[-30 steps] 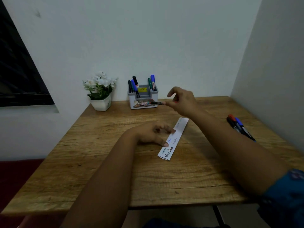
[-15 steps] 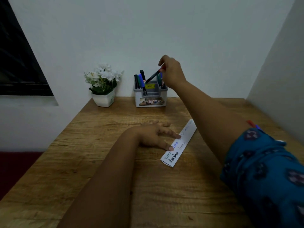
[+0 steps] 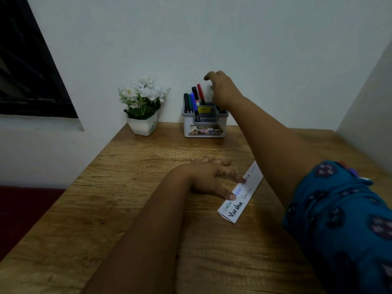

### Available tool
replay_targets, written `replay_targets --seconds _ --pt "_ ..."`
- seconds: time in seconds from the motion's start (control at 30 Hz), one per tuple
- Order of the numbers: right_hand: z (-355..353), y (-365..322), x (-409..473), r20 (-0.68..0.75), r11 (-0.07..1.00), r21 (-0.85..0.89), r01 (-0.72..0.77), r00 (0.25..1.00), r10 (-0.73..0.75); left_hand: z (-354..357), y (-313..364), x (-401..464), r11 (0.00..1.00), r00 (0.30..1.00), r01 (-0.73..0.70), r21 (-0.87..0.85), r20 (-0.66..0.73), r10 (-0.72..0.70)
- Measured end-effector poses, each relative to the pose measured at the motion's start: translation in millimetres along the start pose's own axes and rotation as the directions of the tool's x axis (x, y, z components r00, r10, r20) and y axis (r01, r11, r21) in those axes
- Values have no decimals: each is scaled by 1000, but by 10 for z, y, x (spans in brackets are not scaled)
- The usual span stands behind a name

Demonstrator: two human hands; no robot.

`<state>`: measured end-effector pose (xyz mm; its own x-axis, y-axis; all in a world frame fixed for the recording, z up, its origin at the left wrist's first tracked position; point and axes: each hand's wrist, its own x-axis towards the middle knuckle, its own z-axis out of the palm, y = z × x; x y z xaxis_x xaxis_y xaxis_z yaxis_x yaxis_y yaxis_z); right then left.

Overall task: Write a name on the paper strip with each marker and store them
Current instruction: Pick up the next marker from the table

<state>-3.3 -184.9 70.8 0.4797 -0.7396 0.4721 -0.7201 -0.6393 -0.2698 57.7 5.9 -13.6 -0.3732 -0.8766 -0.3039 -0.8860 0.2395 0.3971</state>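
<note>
White walls close in a corner around the wooden desk (image 3: pixel 131 209) I'm watching from overhead. My left hand's fingers (image 3: pixel 230 196) lie straight and spread, the thumb tip and one fingertip pressing down on the near half of the paper strip (image 3: pixel 244 196); the left hand (image 3: pixel 207 179) rests flat on the wood beside it. That single strip lies at a slant near the desk's middle, with the same name written on it several times, once in bold black at the near end and once in blue.

My right hand (image 3: pixel 224 90) hovers over the grey organiser (image 3: pixel 204 124) at the back edge, fingers loosely curled and holding nothing; one red-capped marker (image 3: pixel 200 93) stands in the organiser just beside the fingertips, apart from them. I count four more markers upright in the left compartment: two black, one green, one blue (image 3: pixel 193 102). Anything in the right compartment is hidden behind my wrist.

One white pot of white flowers (image 3: pixel 143 105) sits left of the organiser. A dark window (image 3: pixel 27 66) fills the left wall. My blue patterned sleeve (image 3: pixel 339 219) covers the right edge.
</note>
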Motion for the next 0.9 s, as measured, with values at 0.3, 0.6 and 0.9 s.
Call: replay_targets --seconds 0.3,0.6,0.9 --pt "-475 167 -1042 25 993 51 -103 994 102 -43 13 -27 996 1000 4 -95 -7 -5" --pt "-1342 1022 -2822 -25 748 -227 -623 772 635 194 287 0 984 922 -62 -168 -386 -7" --pt "-1207 1135 -3362 -34 686 -135 -715 695 718 313 391 17 996 881 -62 -66 -472 23"
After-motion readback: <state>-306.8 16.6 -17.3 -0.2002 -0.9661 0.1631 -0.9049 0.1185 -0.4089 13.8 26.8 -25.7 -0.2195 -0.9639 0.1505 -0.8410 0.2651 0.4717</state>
